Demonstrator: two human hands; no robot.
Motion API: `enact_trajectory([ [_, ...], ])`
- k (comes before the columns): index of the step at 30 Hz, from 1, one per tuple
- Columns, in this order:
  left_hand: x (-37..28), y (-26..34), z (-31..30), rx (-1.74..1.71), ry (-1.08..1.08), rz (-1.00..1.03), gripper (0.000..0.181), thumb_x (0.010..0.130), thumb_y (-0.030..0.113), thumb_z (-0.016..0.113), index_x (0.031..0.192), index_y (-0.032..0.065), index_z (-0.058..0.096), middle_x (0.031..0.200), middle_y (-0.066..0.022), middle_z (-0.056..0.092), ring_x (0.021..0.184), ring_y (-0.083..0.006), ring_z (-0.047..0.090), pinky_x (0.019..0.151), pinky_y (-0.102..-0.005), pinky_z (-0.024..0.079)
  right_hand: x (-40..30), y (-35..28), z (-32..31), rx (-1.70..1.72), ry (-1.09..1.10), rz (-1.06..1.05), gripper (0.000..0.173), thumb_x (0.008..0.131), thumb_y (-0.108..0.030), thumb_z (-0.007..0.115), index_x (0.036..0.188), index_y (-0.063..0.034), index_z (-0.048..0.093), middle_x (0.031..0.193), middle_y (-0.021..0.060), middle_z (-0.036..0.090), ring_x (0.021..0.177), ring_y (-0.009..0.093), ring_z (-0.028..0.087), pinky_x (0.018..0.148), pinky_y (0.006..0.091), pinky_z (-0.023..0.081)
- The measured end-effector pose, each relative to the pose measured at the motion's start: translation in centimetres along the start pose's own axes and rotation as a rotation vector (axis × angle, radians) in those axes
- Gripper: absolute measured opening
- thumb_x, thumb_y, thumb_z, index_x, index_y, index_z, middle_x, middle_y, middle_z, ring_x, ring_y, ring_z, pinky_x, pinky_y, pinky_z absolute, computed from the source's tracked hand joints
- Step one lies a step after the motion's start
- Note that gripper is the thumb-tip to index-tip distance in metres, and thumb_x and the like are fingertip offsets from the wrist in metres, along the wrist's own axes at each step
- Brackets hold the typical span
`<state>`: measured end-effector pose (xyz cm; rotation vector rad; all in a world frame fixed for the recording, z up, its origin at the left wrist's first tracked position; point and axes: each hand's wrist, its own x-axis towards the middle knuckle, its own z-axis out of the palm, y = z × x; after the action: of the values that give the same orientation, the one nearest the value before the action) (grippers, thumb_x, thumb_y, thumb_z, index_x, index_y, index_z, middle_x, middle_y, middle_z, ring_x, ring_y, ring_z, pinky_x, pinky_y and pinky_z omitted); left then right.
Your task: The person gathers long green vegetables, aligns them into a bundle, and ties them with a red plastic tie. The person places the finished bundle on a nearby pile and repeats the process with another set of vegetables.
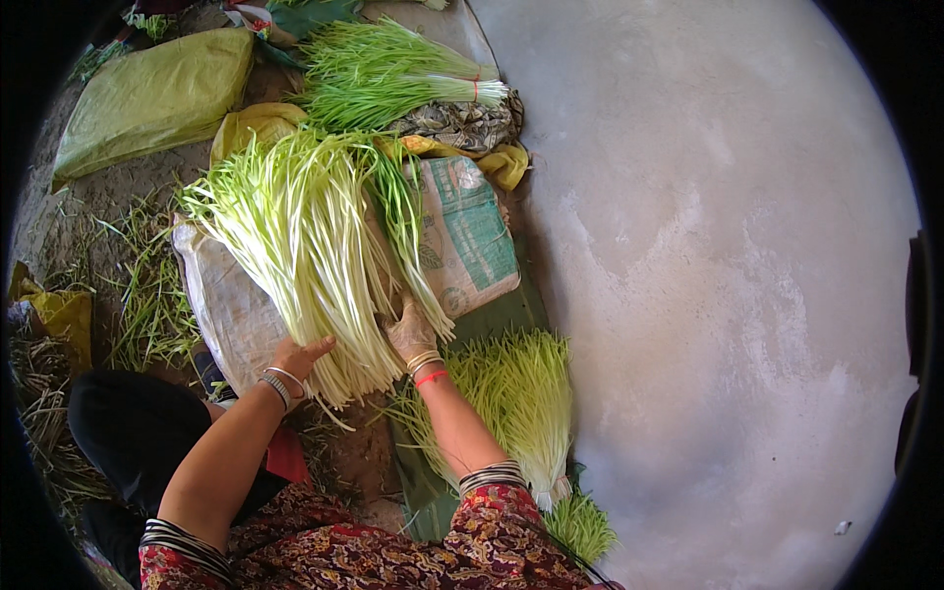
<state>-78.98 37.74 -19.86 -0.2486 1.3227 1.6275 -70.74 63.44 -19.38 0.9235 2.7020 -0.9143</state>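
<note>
A large loose bundle of pale garlic chives (317, 258) lies before me, white stalks towards me and green tips away. At its lower left edge, my left hand (299, 363) grips the stalks, with the thumb on top and the fingers mostly hidden beneath. My right hand (410, 335) wears a thin glove and holds the bundle's right side, its fingertips partly covered. Just right of that hand, a smaller bunch of greener chives (405, 228) lies apart on a folded woven sack (472, 236). Under the main bundle is a whitish sack (228, 287).
Tied green chives (391, 77) lie at the back on a patterned cloth (464, 122). More bunched chives (535, 413) rest beside my right forearm. A yellow-green sack-covered bundle (155, 99) is at the far left. Loose trimmings (151, 295) litter the ground. Smooth concrete floor (708, 295) spans the right.
</note>
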Motion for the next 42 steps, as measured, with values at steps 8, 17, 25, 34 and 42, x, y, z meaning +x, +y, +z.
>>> enact_trajectory([
  [8, -0.2, 0.0, -0.1, 0.016, 0.005, 0.025, 0.049, 0.092, 0.024, 0.085, 0.131, 0.0006, 0.067, 0.115, -0.012, 0.075, 0.103, -0.0251, 0.071, 0.088, -0.0429, 0.059, 0.8, 0.2, 0.7, -0.037, 0.054, 0.022, 0.105, 0.085, -0.058, 0.08, 0.16, -0.001, 0.033, 0.154, 0.0299, 0.049, 0.142, 0.045, 0.05, 0.117, 0.0491, 0.043],
  [17, -0.7, 1.0, 0.4, 0.014, -0.005, -0.017, 0.049, 0.092, 0.024, 0.085, 0.132, 0.0009, 0.067, 0.118, -0.0124, 0.075, 0.106, -0.026, 0.071, 0.091, -0.0431, 0.057, 1.1, -2.3, -1.3, -0.154, -0.115, 0.205, 0.072, 0.09, -0.038, 0.074, 0.15, -0.0066, 0.049, 0.135, 0.0242, 0.066, 0.116, 0.042, 0.068, 0.097, 0.0503, 0.055],
  [25, 0.0, 0.0, -0.5, 0.064, -0.026, 0.026, 0.052, 0.092, 0.025, 0.085, 0.134, 0.0016, 0.066, 0.123, -0.0129, 0.074, 0.109, -0.0276, 0.071, 0.093, -0.0446, 0.058, 0.0, -3.2, -1.9, -0.557, 0.188, -0.334, 0.02, 0.074, -0.019, 0.075, 0.09, -0.0069, 0.074, 0.112, 0.0194, 0.068, 0.096, 0.037, 0.068, 0.084, 0.0487, 0.056],
  [34, -0.6, 1.0, -0.4, 0.083, -0.037, -0.026, 0.053, 0.093, 0.027, 0.084, 0.135, 0.0011, 0.065, 0.122, -0.0125, 0.074, 0.108, -0.0265, 0.07, 0.093, -0.0436, 0.056, 0.5, -1.8, 0.2, -0.206, 0.237, -0.233, 0.055, 0.076, -0.007, 0.072, 0.129, 0.001, 0.065, 0.126, 0.0291, 0.063, 0.117, 0.046, 0.062, 0.1, 0.0496, 0.052],
  [42, -0.4, 0.8, -0.1, 0.112, -0.07, 0.04, 0.054, 0.094, 0.031, 0.083, 0.134, 0.0005, 0.065, 0.121, -0.0118, 0.074, 0.108, -0.0261, 0.07, 0.092, -0.0436, 0.056, 2.7, 4.4, 3.5, 0.501, -0.083, 0.006, 0.085, 0.099, -0.074, 0.053, 0.131, 0.0042, 0.067, 0.115, 0.0221, 0.074, 0.106, 0.036, 0.069, 0.097, 0.0408, 0.051],
])
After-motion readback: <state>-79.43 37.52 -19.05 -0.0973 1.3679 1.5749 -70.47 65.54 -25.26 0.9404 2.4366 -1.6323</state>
